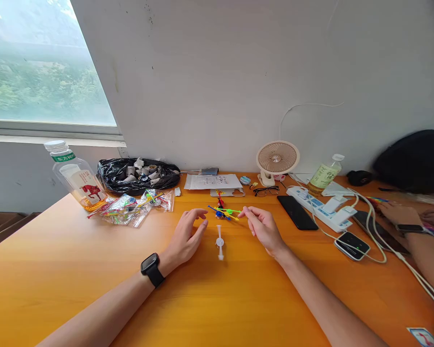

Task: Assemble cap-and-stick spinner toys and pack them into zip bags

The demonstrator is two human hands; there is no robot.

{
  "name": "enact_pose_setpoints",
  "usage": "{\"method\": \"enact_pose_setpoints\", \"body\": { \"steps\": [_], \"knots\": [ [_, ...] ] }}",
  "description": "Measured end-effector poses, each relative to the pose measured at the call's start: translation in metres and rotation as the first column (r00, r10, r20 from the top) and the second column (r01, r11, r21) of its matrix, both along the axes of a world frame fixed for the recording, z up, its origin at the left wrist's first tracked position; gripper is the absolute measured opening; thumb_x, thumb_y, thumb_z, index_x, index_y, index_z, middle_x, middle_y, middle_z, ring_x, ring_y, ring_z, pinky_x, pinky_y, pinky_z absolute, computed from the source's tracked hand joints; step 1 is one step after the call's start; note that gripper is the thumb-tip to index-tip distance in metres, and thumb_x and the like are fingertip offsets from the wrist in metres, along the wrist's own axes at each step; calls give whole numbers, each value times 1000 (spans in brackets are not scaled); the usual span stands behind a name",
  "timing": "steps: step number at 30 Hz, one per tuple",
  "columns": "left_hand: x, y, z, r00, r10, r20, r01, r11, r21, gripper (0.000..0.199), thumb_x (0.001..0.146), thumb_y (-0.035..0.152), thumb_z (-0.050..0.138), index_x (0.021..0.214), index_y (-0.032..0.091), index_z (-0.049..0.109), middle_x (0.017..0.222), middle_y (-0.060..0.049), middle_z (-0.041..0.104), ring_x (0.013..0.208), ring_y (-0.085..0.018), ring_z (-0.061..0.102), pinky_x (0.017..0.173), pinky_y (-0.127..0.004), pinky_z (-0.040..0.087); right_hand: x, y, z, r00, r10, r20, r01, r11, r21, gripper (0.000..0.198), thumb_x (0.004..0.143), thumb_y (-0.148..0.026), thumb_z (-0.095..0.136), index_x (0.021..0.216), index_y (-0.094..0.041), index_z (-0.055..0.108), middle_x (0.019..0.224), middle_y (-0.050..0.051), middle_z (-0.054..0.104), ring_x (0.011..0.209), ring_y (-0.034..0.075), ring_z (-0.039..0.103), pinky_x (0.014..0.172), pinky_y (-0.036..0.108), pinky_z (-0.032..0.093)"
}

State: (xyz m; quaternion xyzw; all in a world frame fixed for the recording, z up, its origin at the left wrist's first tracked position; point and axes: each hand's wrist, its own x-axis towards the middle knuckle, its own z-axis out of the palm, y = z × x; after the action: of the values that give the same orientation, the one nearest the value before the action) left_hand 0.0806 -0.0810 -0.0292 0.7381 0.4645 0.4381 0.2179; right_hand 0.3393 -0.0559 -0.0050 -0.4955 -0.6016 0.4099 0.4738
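A small white plastic propeller-shaped piece with a round hub lies on the wooden table between my hands, its blade ends slightly blurred. Just beyond it is a cluster of colourful plastic propeller pieces in red, blue, yellow and green. My left hand, with a black watch on the wrist, hovers left of these pieces; its fingers are curved and apart, with nothing in them. On the other side, my right hand has its fingers curled together, the tips close to the green blade. Whatever they pinch, if anything, is hidden.
Left are bagged plastic pieces, a large bottle and a black bag. Behind stand papers and a fan. Right are a phone, a power strip, cables, and another person's hand.
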Motion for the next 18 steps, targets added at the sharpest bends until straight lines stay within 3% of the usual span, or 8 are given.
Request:
{"method": "enact_pose_setpoints", "body": {
  "steps": [6,10,14,18],
  "knots": [
    [-11,16,-10,993,111,35,-108,991,-83,25,103,42,51,115,23,63,115,-9,70,101,-24,65,84,-37,55,12,14,-17,993,-93,68,84,988,126,50,93,-66,61,80,-19,69,55,-4,47,52,14,44,51,27,33],
    [-18,25,-18,989,149,8,-148,983,-106,24,99,41,54,110,21,62,111,-9,70,94,-23,66,80,-37,55,17,26,-33,974,-188,124,161,966,202,52,93,-67,59,77,-18,67,59,-2,48,55,15,42,52,28,30],
    [-18,25,-21,989,135,-60,-139,988,-67,19,99,37,55,106,21,64,109,-8,70,101,-24,66,83,-38,55,19,35,-43,965,-217,146,185,962,201,52,93,-67,57,78,-18,67,62,-1,52,58,16,46,54,28,33],
    [-18,24,-21,990,131,-54,-134,989,-66,18,99,36,56,107,21,63,111,-8,70,100,-24,66,84,-39,55,25,48,-48,920,-319,228,292,946,143,53,96,-65,49,78,-19,67,62,1,58,57,17,53,54,28,38]
  ]
}}
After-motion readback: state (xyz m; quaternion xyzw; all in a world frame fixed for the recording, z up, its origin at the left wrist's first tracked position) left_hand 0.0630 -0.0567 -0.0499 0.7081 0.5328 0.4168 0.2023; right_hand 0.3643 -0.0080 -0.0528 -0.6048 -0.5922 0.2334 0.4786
